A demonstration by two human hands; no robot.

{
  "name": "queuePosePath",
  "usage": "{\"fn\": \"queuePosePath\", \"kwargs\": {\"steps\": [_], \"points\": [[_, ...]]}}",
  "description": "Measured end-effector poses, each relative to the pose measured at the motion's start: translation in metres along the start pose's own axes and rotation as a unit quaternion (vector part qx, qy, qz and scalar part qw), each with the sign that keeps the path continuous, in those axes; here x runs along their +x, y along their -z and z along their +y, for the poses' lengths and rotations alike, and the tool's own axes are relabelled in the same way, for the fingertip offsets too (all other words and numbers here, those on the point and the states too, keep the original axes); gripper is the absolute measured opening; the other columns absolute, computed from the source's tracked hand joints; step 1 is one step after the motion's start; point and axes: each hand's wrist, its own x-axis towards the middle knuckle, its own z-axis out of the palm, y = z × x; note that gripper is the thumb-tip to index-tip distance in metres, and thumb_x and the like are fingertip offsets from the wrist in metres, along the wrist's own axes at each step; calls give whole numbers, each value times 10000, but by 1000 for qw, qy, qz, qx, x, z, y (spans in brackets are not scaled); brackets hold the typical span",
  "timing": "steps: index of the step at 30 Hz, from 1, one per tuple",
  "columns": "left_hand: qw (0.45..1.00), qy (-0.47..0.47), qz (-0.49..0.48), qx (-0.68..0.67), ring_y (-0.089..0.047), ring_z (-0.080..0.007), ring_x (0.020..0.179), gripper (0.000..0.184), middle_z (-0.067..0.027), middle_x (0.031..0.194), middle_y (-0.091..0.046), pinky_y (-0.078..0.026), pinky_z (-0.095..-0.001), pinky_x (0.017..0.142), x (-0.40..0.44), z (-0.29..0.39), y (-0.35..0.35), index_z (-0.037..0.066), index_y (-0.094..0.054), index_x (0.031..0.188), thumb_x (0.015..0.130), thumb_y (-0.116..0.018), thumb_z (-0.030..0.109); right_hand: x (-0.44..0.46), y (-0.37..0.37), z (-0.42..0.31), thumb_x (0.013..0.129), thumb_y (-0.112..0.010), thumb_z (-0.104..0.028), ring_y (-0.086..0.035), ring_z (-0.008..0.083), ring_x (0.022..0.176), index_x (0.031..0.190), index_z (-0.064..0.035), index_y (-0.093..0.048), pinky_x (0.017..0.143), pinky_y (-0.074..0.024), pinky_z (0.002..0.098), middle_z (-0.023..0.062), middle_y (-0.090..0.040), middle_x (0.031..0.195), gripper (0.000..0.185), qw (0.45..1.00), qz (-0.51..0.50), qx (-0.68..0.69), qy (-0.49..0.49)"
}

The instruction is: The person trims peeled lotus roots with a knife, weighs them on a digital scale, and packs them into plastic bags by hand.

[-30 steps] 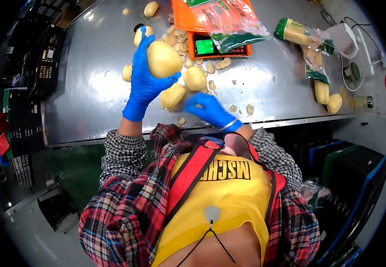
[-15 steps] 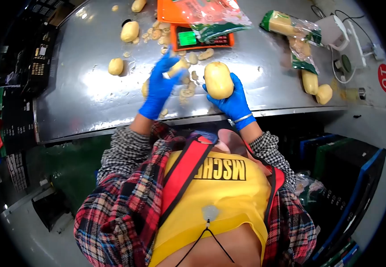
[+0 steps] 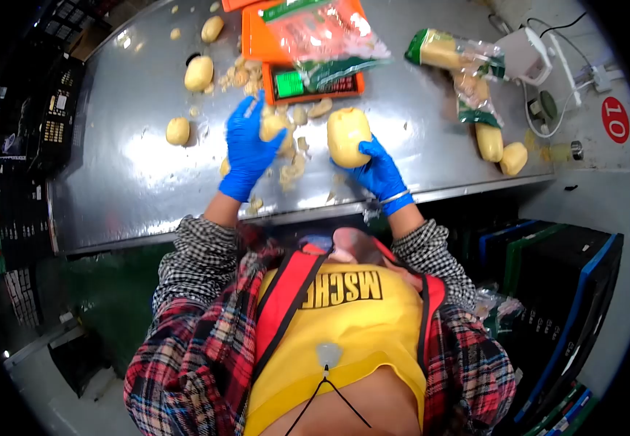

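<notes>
The right hand (image 3: 383,174), in a blue glove, is closed on a large pale root piece (image 3: 347,136), its thumb laid along the near right side. I see that piece held up over the metal table (image 3: 133,171), ahead and a little left of the palm, its long axis running mostly away from the body with a slight lean. The left hand (image 3: 248,151) is well apart from it, across a bare gap, so the right is plainly the nearer one. I read the left as spread, fingers pointing away and thumb out to the right, with a second root piece (image 3: 274,126) in the space between them; whether thumb or fingers touch it I cannot tell.

Hidden from me are the right hand's fingers, mostly behind and under its piece, so I cannot judge how far they wrap. The left hand covers part of the second piece, and only a sliver of a pale lump (image 3: 224,167) shows beside its wrist. A plastic bag (image 3: 322,33) overlaps the orange scale (image 3: 349,88), and its bright display is unreadable to me.
</notes>
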Motion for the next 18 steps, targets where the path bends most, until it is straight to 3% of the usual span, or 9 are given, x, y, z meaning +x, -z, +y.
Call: {"fn": "queuePosePath", "kwargs": {"steps": [3,5,7,8,11,12,15,16,18], "points": [[994,-107,12,-16,-454,-380,1194,806,-230,1285,-486,-372,-440,997,63,55,-16,85,-405,1396,695,-770,246,21,1,-6,811,-639,-125,-503,366,1185,1380,-12,-348,1009,-428,514,188,-484,1308,649,998,43,48,12],[987,-131,10,90,-485,-364,1134,669,-208,1229,-510,-391,-448,957,88,71,-41,80,-474,1320,716,-723,225,27,-1,-14,821,-632,-131,-524,357,1156,1344,3,-382,987,-450,493,190,-503,1278,595,995,72,53,42],[987,-126,-59,83,-565,-339,983,468,-172,1068,-581,-446,-445,845,110,72,-61,83,-541,1193,750,-652,186,26,0,-29,819,-630,-127,-530,349,1147,1343,0,-381,972,-461,487,185,-507,1271,593,993,69,35,86],[986,-98,-101,94,-606,-322,821,282,-132,895,-609,-477,-448,708,119,67,-74,81,-593,1039,765,-615,146,25,0,-37,817,-630,-126,-528,347,1150,1344,0,-380,973,-460,486,183,-507,1271,596,992,69,33,98],[968,-126,-129,172,-620,-323,772,223,-124,824,-614,-488,-457,640,125,54,-70,106,-621,993,772,-597,127,27,-7,-50,812,-631,-123,-517,344,1164,1348,0,-378,985,-450,486,181,-503,1278,605,989,55,50,124],[975,-100,-120,156,-632,-321,795,181,-137,832,-651,-503,-429,669,127,62,-60,105,-683,930,761,-623,131,27,-12,-54,809,-631,-122,-511,345,1174,1349,0,-377,994,-441,488,182,-499,1286,609,989,37,63,125],[990,42,-121,-63,-658,-307,775,139,-158,825,-678,-522,-400,703,133,64,-57,86,-724,838,726,-684,158,37,-30,-63,787,-626,-124,-472,365,1222,1359,2,-380,1058,-360,521,202,-468,1337,636,989,-30,109,99],[983,76,-151,-65,-667,-305,755,160,-181,816,-680,-527,-372,688,145,69,-30,78,-735,863,732,-692,159,54,-45,-57,778,-624,-121,-470,366,1224,1363,2,-378,1061,-355,520,202,-469,1337,647,985,-62,129,92],[974,110,-156,-121,-669,-287,711,142,-187,783,-676,-523,-356,664,147,60,-50,70,-730,856,739,-685,138,66,-43,-61,742,-631,-126,-459,370,1234,1374,4,-369,1065,-350,516,199,-467,1342,697,981,-114,130,88]]}}
